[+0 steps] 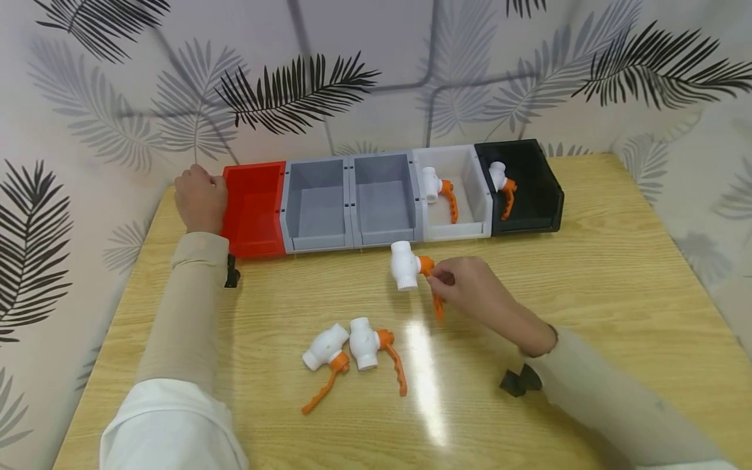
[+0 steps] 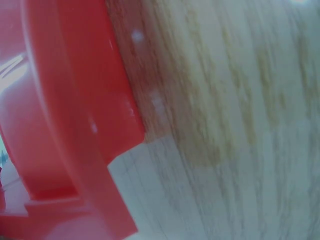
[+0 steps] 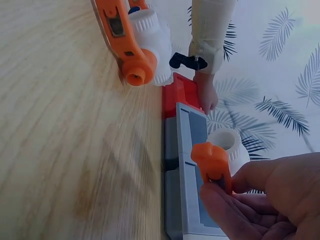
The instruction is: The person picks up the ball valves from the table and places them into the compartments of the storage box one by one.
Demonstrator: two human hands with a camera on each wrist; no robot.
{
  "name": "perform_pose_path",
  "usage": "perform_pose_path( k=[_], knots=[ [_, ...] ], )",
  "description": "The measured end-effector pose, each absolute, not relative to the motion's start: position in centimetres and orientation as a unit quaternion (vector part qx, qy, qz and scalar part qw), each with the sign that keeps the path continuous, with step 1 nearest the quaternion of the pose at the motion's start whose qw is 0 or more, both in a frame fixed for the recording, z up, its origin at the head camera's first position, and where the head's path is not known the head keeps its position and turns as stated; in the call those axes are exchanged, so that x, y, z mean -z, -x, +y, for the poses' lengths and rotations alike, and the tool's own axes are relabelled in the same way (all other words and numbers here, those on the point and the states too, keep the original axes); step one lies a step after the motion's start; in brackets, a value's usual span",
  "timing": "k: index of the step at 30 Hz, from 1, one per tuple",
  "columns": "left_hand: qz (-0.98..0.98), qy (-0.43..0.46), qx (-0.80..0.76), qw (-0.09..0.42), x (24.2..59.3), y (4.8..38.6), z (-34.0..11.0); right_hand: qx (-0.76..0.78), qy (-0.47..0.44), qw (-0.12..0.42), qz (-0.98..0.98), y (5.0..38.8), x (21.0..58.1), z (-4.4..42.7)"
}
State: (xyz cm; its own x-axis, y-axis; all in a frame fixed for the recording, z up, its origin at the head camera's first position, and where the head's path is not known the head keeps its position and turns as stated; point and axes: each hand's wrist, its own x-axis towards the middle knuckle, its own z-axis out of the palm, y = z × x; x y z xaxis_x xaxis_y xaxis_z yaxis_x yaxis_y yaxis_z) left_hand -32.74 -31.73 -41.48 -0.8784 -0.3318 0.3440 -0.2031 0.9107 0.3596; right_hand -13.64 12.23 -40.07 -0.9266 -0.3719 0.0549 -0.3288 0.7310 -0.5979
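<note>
My right hand (image 1: 470,287) pinches the orange handle of a white plastic ball valve (image 1: 405,266) between thumb and fingers. The valve is in front of the white bin (image 1: 464,230); its orange handle (image 3: 212,162) shows close up in the right wrist view. My left hand (image 1: 201,196) is at the left side of the red bin (image 1: 255,245), knuckles up; whether its fingers grip the rim is hidden. Two more ball valves, one tilted (image 1: 326,347) and one nearly upright (image 1: 364,344), lie side by side on the table.
Two grey bins (image 1: 317,243) stand between the red and white bins. The black bin (image 1: 529,225) ends the row at right. One ball valve (image 1: 431,185) lies in the white bin, another (image 1: 498,175) in the black bin. A leaf-patterned sheet (image 1: 376,117) hangs behind the wooden table (image 1: 617,294).
</note>
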Motion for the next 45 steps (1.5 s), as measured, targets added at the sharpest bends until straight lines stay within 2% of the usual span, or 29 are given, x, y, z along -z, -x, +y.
perform_pose_path(
  k=[5,15,45],
  knots=[
    [-0.956,-0.132,0.159,0.209,41.4,32.8,-31.8,0.324,0.183,0.033,0.928,14.8,39.7,12.1],
    [-0.958,-0.137,0.154,0.199,41.1,32.8,-31.7,0.318,0.196,-0.013,0.928,17.1,39.1,11.4],
    [-0.954,-0.148,0.166,0.201,41.6,33.4,-32.3,0.322,0.162,-0.017,0.933,23.8,39.2,9.2]
  ],
)
